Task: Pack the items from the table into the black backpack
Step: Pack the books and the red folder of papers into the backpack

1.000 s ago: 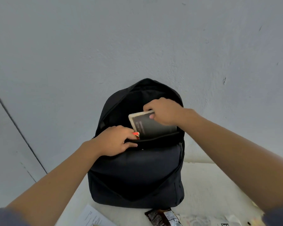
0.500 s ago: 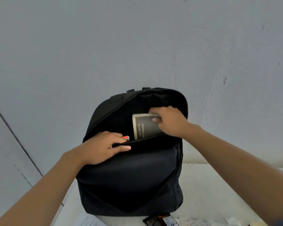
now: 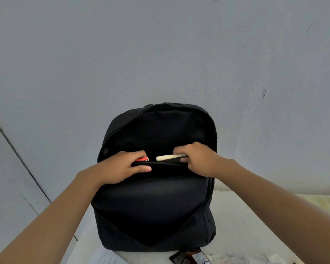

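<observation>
The black backpack [image 3: 152, 206] stands upright on the white table [image 3: 242, 225] against the wall, its main compartment unzipped and gaping. My left hand [image 3: 122, 166] grips the front rim of the opening, fingers curled over the fabric. My right hand [image 3: 196, 159] holds the top edge of a cream-edged book [image 3: 168, 157], which sits almost wholly inside the bag. A small red item [image 3: 142, 159] shows inside the opening beside my left fingers.
At the table's near edge lie a dark snack wrapper [image 3: 191, 257], a white paper sheet [image 3: 107, 258] to the left and clear plastic packaging [image 3: 236, 259] to the right. A pale grey wall [image 3: 160, 54] rises directly behind the backpack.
My right hand has pushed the book down into the backpack, so only its top edge shows. The left hand kept its hold on the rim. The camera view tilted upward a little.
</observation>
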